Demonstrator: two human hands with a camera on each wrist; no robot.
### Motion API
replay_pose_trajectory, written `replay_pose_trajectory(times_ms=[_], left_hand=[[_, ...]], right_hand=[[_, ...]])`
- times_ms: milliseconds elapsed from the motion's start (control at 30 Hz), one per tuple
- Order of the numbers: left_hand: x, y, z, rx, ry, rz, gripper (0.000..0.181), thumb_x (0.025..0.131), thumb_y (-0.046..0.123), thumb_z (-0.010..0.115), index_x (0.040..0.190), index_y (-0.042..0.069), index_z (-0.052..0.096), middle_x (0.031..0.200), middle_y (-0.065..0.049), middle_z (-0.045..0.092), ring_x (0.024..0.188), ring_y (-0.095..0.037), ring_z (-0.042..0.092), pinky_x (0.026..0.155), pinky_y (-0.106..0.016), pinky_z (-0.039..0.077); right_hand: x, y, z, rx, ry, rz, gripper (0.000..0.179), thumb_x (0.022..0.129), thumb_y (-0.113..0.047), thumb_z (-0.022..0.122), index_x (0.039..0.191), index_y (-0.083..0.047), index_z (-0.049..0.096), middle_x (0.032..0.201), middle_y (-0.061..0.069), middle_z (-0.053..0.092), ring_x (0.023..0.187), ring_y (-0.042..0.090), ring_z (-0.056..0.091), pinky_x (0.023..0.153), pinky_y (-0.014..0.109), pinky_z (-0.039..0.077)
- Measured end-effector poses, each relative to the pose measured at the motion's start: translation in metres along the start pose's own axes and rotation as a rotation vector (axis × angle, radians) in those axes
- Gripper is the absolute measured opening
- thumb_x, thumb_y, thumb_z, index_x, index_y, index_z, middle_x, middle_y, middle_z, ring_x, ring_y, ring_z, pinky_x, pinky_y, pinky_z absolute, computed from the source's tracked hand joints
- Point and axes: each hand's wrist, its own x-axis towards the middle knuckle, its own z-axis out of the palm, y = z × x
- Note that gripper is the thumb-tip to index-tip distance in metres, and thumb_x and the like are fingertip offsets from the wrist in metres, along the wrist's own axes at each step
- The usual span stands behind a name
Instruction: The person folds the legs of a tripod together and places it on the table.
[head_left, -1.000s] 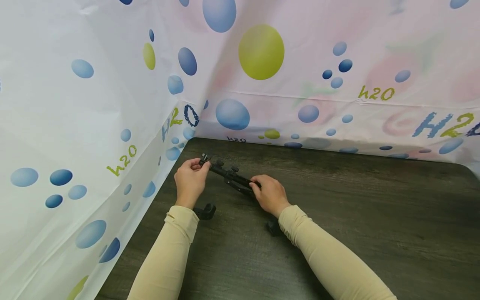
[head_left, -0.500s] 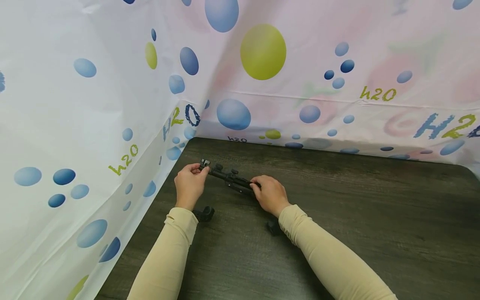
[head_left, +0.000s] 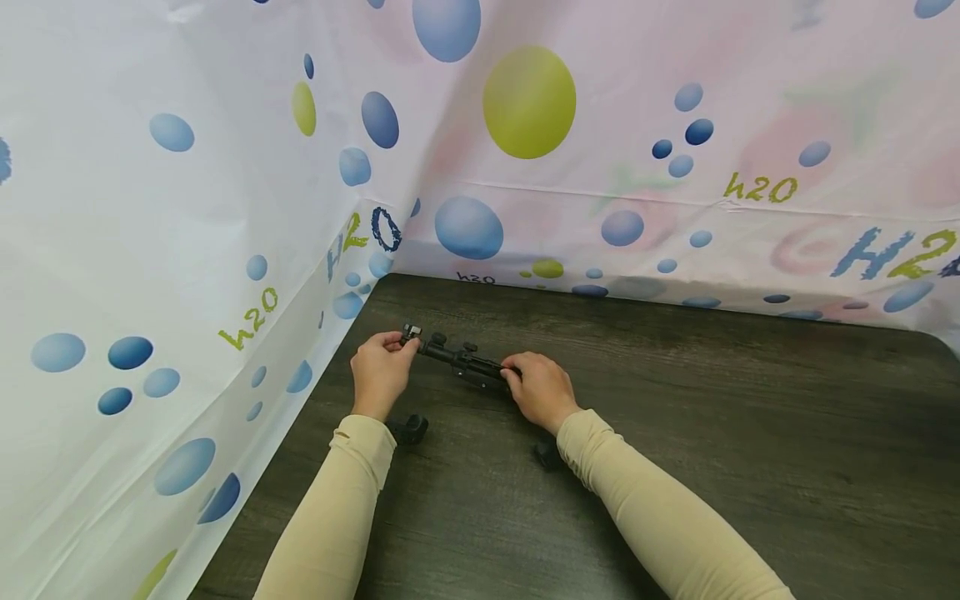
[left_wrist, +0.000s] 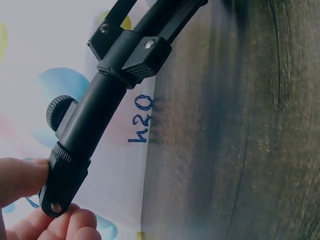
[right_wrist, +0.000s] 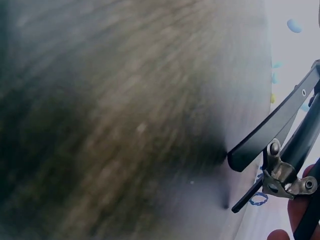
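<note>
A small black tripod (head_left: pixel 442 352) with legs folded close along its tube slants over the table between both hands. My left hand (head_left: pixel 379 373) pinches the pivoting head at its far left end. In the left wrist view, the thumb lies against the head of the tripod (left_wrist: pixel 95 117), with fingertips below; a ribbed knob and a hinged leg collar show above. My right hand (head_left: pixel 542 388) grips the leg end. In the right wrist view, the flat legs of the tripod (right_wrist: pixel 275 125) stand slightly apart around a metal bracket, and fingertips (right_wrist: pixel 298 212) show beside it.
A black hooked piece (head_left: pixel 411 428) lies beside the left cuff, partly hidden. Another small dark piece (head_left: pixel 547 454) sits by the right cuff. Printed sheets wall the dark wooden table (head_left: pixel 712 433) at the left (head_left: pixel 217 208) and back (head_left: pixel 585 192).
The tripod's head end has dipped slightly and its head has turned a little in my left fingers. The lower leg has drawn closer to the tube. My right hand stays in place.
</note>
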Motion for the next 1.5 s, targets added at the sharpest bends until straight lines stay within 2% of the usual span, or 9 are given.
replay_pose_trajectory(times_ms=[433, 900, 1500], left_hand=[[0.004, -0.011, 0.007, 0.030, -0.015, -0.031, 0.037, 0.095, 0.024, 0.070, 0.118, -0.006, 0.068, 0.108, -0.021, 0.069, 0.101, -0.035, 0.064, 0.082, -0.047, 0.052], [0.004, -0.026, 0.013, 0.064, -0.066, -0.074, 0.037, 0.096, 0.025, 0.068, 0.116, -0.007, 0.068, 0.106, -0.022, 0.070, 0.103, -0.039, 0.062, 0.085, -0.049, 0.050], [0.005, -0.035, 0.021, 0.142, -0.179, -0.114, 0.046, 0.098, 0.028, 0.066, 0.130, -0.005, 0.063, 0.118, -0.022, 0.066, 0.117, -0.040, 0.054, 0.093, -0.051, 0.048]], right_hand=[[0.002, 0.001, 0.000, -0.001, -0.004, -0.002, 0.015, 0.098, -0.020, 0.066, 0.107, -0.012, 0.076, 0.107, 0.005, 0.072, 0.100, 0.027, 0.068, 0.086, 0.048, 0.054], [0.003, 0.001, 0.005, -0.020, -0.019, 0.014, 0.014, 0.097, -0.021, 0.068, 0.106, -0.013, 0.076, 0.107, 0.005, 0.073, 0.100, 0.027, 0.067, 0.085, 0.047, 0.053], [0.003, 0.002, 0.007, 0.001, -0.047, 0.007, 0.015, 0.099, -0.018, 0.065, 0.107, -0.010, 0.075, 0.106, 0.007, 0.073, 0.096, 0.027, 0.066, 0.083, 0.046, 0.054]])
